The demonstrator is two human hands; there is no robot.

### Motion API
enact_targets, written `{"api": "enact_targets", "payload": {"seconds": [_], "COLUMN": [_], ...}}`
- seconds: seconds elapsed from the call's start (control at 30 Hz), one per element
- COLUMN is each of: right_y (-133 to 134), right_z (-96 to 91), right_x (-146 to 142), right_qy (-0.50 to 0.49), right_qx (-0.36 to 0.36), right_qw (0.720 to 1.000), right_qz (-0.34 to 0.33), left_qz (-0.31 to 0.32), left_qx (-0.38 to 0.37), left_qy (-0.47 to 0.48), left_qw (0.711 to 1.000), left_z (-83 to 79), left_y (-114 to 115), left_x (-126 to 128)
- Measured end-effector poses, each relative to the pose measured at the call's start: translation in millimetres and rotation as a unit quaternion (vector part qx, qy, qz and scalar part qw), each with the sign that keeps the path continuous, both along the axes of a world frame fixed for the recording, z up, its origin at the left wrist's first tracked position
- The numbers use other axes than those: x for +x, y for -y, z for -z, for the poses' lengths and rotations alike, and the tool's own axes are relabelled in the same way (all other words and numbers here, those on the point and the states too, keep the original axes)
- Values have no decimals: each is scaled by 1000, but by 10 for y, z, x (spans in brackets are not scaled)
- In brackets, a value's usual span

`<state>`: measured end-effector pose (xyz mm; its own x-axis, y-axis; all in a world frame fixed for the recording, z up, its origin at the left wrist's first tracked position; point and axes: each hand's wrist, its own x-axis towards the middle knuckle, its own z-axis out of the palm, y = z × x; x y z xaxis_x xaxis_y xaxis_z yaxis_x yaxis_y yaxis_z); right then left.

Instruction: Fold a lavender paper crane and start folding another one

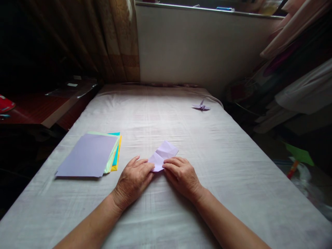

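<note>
A small folded sheet of lilac origami paper (166,150) lies on the pale cloth in front of me, with a crease running across it. My left hand (135,176) grips its near left edge between thumb and fingers. On the near right edge, the closed fingers of my right hand (183,174) pinch the same paper. The fingertips cover parts of both edges. Left of my hands sits a stack of square coloured paper (86,155), purple on top, with green, blue and yellow sheets showing at its right side.
A folded purple paper crane (201,105) stands at the far right of the cloth-covered surface (145,117). Beyond the left edge is a dark red wooden table (33,107) with a clear plastic bag (75,88). Clothes (306,90) hang at the right; a curtain (119,41) hangs behind.
</note>
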<state>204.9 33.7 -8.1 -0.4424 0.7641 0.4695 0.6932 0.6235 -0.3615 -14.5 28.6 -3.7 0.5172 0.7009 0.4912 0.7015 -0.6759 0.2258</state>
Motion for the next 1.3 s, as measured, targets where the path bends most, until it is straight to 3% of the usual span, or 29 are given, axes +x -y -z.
{"api": "enact_targets", "payload": {"seconds": [0.37,0.53,0.63,0.77,1.3], "right_y": [-54,-77,-89,-90,-88], "right_z": [14,3,-2,-9,-4], "right_x": [-6,-63,-92,-101,-94], "right_qy": [-26,-13,2,11,-2], "right_qx": [-67,-71,-76,-79,-89], "right_qw": [994,990,988,986,985], "right_qz": [85,122,136,149,146], "left_qz": [-83,-107,-65,45,17], "left_qx": [-58,2,64,65,-29], "left_qy": [27,-1,-13,-41,-81], "left_qw": [995,994,996,996,996], "left_z": [53,37,6,12,111], "left_y": [-87,-80,-15,87,100], "left_x": [17,53,104,202,246]}}
